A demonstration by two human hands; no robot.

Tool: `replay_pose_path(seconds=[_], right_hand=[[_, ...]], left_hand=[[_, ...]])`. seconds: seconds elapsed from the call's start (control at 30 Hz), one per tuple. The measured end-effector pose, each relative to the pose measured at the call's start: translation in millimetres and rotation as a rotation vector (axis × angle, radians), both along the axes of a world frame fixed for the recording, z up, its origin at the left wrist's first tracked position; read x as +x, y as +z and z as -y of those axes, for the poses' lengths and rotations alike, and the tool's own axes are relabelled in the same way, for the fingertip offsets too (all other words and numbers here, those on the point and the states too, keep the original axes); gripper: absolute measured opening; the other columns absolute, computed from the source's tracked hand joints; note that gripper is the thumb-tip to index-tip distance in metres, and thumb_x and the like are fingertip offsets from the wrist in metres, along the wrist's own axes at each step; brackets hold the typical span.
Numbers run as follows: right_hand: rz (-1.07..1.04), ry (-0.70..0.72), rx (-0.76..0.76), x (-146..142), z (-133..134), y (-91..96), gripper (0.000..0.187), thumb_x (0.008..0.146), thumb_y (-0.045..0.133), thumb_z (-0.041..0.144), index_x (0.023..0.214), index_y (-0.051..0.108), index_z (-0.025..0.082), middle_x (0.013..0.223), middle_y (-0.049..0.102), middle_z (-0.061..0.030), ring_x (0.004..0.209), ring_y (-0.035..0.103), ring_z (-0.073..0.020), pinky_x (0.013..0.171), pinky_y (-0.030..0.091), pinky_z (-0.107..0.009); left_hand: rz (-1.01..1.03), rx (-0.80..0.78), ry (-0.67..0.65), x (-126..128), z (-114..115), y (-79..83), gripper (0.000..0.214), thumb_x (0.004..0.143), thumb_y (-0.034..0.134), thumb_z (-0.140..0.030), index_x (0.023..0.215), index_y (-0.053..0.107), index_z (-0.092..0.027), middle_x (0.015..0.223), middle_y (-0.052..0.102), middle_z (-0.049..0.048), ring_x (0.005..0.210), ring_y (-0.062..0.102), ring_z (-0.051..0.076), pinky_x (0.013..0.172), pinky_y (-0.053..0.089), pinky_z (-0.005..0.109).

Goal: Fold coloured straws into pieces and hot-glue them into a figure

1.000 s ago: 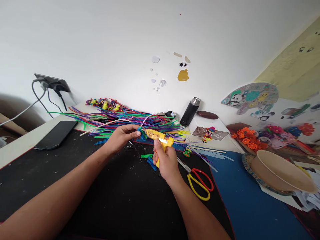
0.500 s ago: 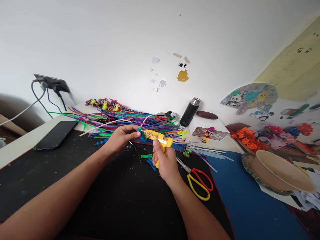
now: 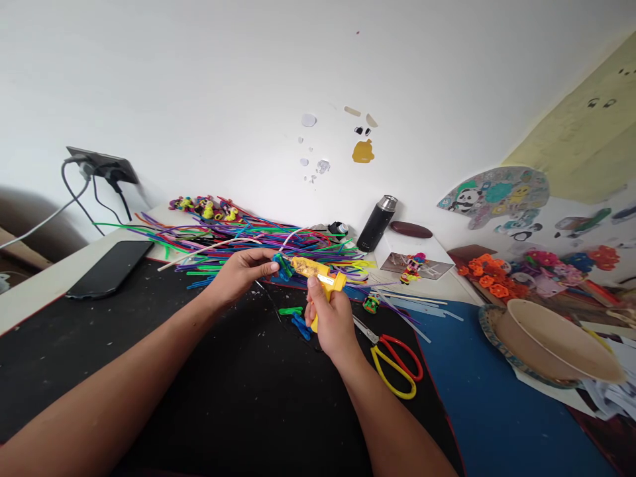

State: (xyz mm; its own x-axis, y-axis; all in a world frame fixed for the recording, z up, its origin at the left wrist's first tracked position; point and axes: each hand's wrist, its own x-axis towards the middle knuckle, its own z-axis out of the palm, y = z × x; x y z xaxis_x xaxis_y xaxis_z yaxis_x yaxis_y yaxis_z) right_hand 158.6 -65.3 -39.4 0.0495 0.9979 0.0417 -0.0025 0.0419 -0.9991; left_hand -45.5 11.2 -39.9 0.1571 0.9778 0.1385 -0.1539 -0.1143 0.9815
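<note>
My right hand (image 3: 330, 315) is wrapped round the handle of a yellow glue gun (image 3: 313, 269), its nozzle pointing left. Between the thumb and fingers of my left hand (image 3: 251, 270) is a small blue and green pipe cleaner piece (image 3: 284, 266), with a pale stem rising from it. The nozzle is close to that piece; whether they touch I cannot tell. Below, on the black mat (image 3: 223, 384), lie a green pipe cleaner piece (image 3: 290, 311) and a blue pipe cleaner piece (image 3: 301, 326).
Scissors (image 3: 397, 361) with red and yellow handles lie right of my right hand. Behind my hands spreads a heap of pipe cleaners (image 3: 238, 232). A black flask (image 3: 377, 224) stands by the wall, a phone (image 3: 110, 268) lies left, and a bowl (image 3: 561, 341) sits right.
My right hand has drawn the glue gun slightly right, away from the blue and green piece. My left hand has stayed almost still.
</note>
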Motion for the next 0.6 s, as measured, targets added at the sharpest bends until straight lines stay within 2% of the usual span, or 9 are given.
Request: replay_pose_path(seconds=[0.6], right_hand=[[0.005,0.028,0.021,-3.5,3.3,3.6,0.063,0.091,0.060,0.078,0.062,0.052,0.023,0.045,0.049,0.0033,0.041,0.051,-0.0124,0.043,0.039,-0.025]], left_hand=[[0.014,-0.014,0.015,0.0,-1.1,0.9,0.041,0.060,0.100,-0.047,0.085,0.084,-0.020,0.080,0.075,0.0031,0.070,0.063,0.016,0.068,0.052,0.028]])
